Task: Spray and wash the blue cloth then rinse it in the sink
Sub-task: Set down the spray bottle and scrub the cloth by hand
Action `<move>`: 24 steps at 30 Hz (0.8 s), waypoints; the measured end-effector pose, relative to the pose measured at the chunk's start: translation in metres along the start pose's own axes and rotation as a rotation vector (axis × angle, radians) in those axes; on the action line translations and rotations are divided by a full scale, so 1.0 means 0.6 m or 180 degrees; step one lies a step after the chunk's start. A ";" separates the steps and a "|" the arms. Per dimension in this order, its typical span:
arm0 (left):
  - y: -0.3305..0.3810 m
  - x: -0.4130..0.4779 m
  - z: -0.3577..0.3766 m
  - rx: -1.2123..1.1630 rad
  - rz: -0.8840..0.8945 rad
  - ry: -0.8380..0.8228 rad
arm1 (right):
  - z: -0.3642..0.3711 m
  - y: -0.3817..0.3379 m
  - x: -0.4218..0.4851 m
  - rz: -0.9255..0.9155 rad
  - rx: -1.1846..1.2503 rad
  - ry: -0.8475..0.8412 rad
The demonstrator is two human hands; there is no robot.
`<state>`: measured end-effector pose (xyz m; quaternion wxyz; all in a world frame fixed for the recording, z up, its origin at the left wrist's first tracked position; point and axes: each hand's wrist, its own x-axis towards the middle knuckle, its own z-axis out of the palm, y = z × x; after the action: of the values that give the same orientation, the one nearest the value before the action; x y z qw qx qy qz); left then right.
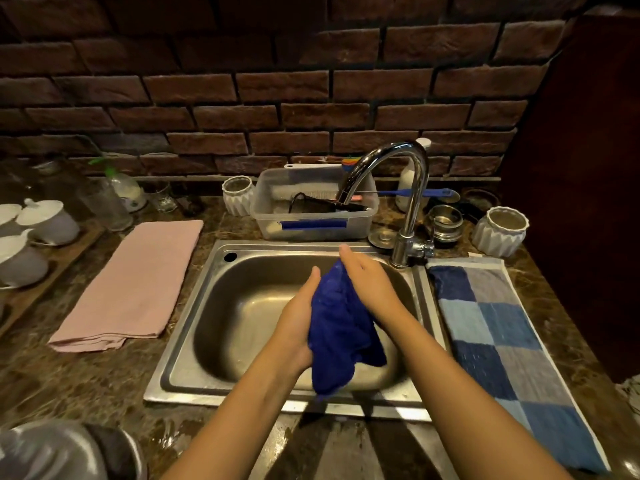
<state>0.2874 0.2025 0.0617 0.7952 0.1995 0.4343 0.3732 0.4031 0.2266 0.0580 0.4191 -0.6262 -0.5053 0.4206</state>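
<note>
A dark blue cloth [341, 327] hangs bunched between my two palms above the steel sink [194, 344]. My left hand [298, 320] presses against the cloth's left side with its fingers straight and pointing up. My right hand [369, 285] lies flat on the cloth's right side, its fingers extended toward the back of the sink. The cloth's lower end droops toward the sink's front rim. The chrome tap [412, 202] curves over the back right of the basin; I see no water running from it.
A folded pink towel [135, 289] lies left of the sink and a blue checked towel [505, 351] lies to its right. Behind the sink stand a clear plastic tub [313, 230], white ribbed pots [500, 233], a white bottle [407, 181] and glassware. Lidded cups [45, 223] sit far left.
</note>
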 end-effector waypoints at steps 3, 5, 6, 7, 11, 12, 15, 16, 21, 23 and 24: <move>0.011 0.003 -0.017 -0.0451 -0.0132 -0.0269 | -0.020 0.025 -0.017 -0.0068 0.0124 -0.0312; 0.016 0.004 -0.024 -0.0592 -0.0195 -0.0408 | -0.022 0.041 -0.032 -0.0221 0.0311 -0.0545; 0.017 0.004 -0.025 -0.0637 -0.0260 -0.0480 | -0.020 0.045 -0.040 -0.0296 0.0401 -0.0693; 0.018 0.004 -0.027 -0.0653 -0.0315 -0.0544 | -0.017 0.048 -0.046 -0.0333 0.0478 -0.0846; 0.020 0.008 -0.036 -0.0718 -0.0320 -0.0623 | -0.009 0.052 -0.063 -0.0129 0.0909 -0.1084; 0.023 0.008 -0.042 -0.0732 -0.0307 -0.0615 | -0.011 0.052 -0.064 -0.0096 0.0932 -0.0995; 0.037 0.000 -0.057 -0.0377 -0.0093 -0.0494 | -0.022 0.046 -0.055 -0.0082 0.0535 -0.0546; 0.038 0.000 -0.064 0.0080 0.0018 -0.0305 | -0.026 0.041 -0.052 -0.0018 0.0454 -0.0447; 0.010 0.010 -0.067 0.3085 0.1086 0.0101 | -0.011 0.008 -0.041 0.0168 0.0585 -0.0430; 0.002 0.005 -0.054 0.2951 0.1308 0.0073 | 0.003 -0.009 -0.035 0.0513 0.0984 -0.0324; -0.002 0.004 -0.048 0.2736 0.1318 0.0051 | 0.006 -0.018 -0.030 0.0653 0.1163 -0.0171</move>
<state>0.2643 0.2036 0.0438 0.5461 0.5898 0.5067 0.3118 0.3940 0.2105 0.0689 0.4670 -0.5765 -0.3653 0.5622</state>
